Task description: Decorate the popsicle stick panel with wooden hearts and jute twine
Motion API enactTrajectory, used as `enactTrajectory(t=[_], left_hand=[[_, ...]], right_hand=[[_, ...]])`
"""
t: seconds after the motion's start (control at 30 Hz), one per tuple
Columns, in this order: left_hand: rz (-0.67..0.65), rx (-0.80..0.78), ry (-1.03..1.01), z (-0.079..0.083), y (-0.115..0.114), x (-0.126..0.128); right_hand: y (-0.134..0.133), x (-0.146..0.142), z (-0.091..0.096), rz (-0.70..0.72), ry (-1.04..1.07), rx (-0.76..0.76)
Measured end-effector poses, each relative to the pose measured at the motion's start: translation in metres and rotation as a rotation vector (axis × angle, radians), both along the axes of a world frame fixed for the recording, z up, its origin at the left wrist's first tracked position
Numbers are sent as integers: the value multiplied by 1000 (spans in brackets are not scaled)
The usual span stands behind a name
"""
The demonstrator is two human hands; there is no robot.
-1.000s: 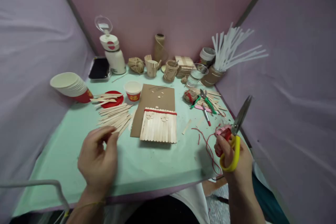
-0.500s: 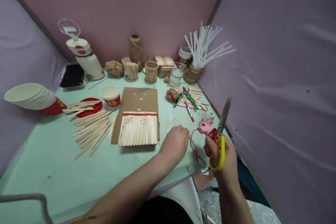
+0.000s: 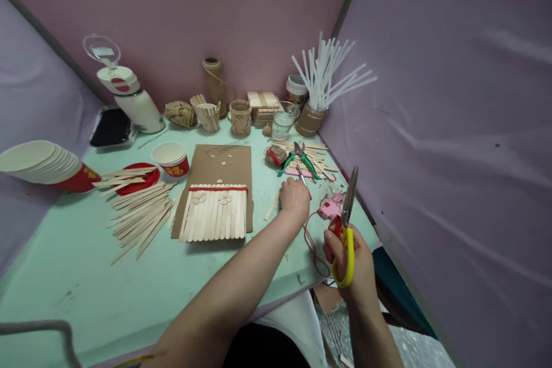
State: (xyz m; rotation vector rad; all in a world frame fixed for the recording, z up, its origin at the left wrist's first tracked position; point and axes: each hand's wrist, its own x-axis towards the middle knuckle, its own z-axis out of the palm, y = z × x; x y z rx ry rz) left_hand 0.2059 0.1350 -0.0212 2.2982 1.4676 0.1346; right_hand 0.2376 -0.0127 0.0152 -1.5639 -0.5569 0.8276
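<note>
Left hand [image 3: 294,200] curled, can't tell its hold; pen [image 3: 302,175] just beside, slanting upper left to lower right; right hand [image 3: 361,263], farther, grips scissors [image 3: 349,238].

Head camera, single view: I am wearing it on my head, and it is looking forward and down across the table [image 3: 129,293] from the near edge. Facing: pink back wall [image 3: 172,6] ahead; purple side wall [image 3: 452,126] filling much of the right. Range: near my left hand [image 3: 295,198] and right hand [image 3: 356,261], both showing right of centre; the flip-lid bottle [image 3: 140,109] is standing farther off. Bottom edge: my black-clad lap [image 3: 267,351] is showing.
</note>
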Motion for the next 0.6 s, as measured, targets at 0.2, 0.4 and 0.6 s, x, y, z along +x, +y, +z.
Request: enactTrajectory(t=[0.2, 0.4, 0.6], left_hand=[[78, -18, -4, 1, 2, -5], [131, -72, -92, 8, 3, -9], [69, -71, -383, 33, -11, -23]], right_hand=[[-3, 6, -8, 6, -2, 28], [-9, 9, -9, 4, 13, 28], [-15, 9, -8, 28, 1, 18]])
